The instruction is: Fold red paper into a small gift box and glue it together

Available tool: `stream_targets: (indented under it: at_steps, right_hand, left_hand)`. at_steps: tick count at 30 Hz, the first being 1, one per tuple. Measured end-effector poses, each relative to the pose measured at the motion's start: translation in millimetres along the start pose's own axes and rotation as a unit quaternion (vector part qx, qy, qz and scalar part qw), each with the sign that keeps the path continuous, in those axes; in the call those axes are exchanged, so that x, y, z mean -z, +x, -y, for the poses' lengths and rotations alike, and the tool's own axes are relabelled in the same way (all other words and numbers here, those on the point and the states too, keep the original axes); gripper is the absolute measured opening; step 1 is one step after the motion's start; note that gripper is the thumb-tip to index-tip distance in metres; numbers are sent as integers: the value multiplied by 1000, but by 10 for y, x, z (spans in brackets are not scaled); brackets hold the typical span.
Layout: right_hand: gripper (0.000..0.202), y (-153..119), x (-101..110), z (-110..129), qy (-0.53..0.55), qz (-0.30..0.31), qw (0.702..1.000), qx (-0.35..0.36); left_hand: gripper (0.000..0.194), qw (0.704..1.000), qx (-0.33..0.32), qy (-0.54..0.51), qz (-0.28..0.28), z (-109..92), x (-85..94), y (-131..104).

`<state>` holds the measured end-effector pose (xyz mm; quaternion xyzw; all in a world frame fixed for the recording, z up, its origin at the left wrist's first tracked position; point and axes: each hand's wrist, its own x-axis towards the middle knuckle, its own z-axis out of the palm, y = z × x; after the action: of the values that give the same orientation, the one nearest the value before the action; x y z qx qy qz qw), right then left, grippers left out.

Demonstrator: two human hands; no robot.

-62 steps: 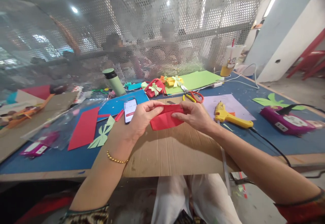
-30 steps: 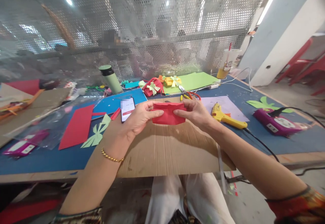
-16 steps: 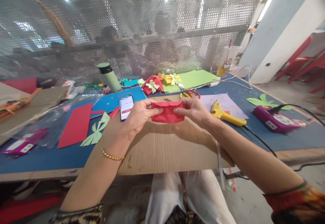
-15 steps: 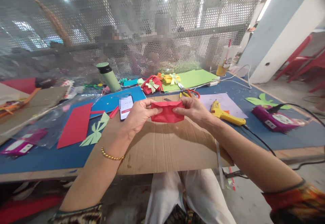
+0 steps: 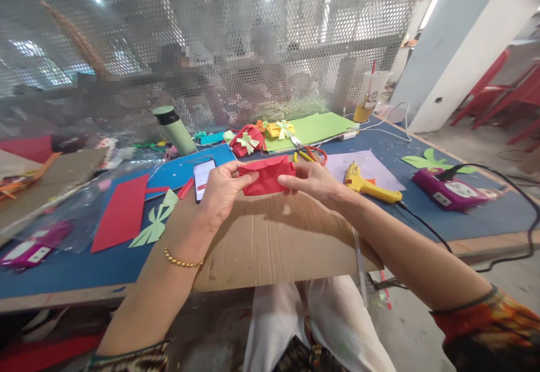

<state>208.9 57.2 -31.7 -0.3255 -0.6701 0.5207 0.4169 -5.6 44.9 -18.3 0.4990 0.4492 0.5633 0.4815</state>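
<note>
A small folded red paper piece [image 5: 268, 176] is held up between my two hands, above a brown cardboard sheet [image 5: 270, 248]. My left hand [image 5: 225, 185] pinches its left end, thumb in front and fingers behind. At the right end, my right hand [image 5: 312, 180] grips it the same way, with the thumb on the front face. A phone [image 5: 204, 178] lies just beyond my left wrist. Pliers or scissors with red and yellow handles [image 5: 310, 152] rest behind my right hand. The yellow hot glue gun [image 5: 371, 186] lies on a lilac paper sheet [image 5: 379, 164].
Left of the cardboard are a red paper sheet [image 5: 120, 211] and a light green paper bow [image 5: 156, 220]. Behind stand a green bottle [image 5: 175, 130] and a drink cup [image 5: 370, 97]. A purple power socket [image 5: 449, 188] with a black cable sits at right. Mesh [image 5: 236, 23] rises behind the table.
The red paper has tilted, its right side now higher, and its front face shows more. Both hands keep hold of it. The whole view has shifted slightly.
</note>
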Motion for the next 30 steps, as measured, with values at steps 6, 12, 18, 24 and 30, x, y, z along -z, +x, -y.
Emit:
stream_targets:
  at_steps: [6,12,18,24,30]
  right_hand:
    - [50,0,-11,-6,33,14,999,-35]
    - [62,-21,41,50,40,29,998,-41]
    - [70,-11,81,61,17,-123,992,12]
    - [63,-1,34,-29,-47,-109,992,35]
    - [62,-3,-9,-15,-33,-63,997,23]
  left_hand:
    - [41,1000,-3,-2,-7,2,14,29]
    - [43,1000,-11,1,-18,-56,22,37]
    - [45,998,-5,-35,-61,-76,74,96]
    - [44,998,-18,-25,-55,-57,72,105]
    - [45,999,-21,-21,-39,-45,29,71]
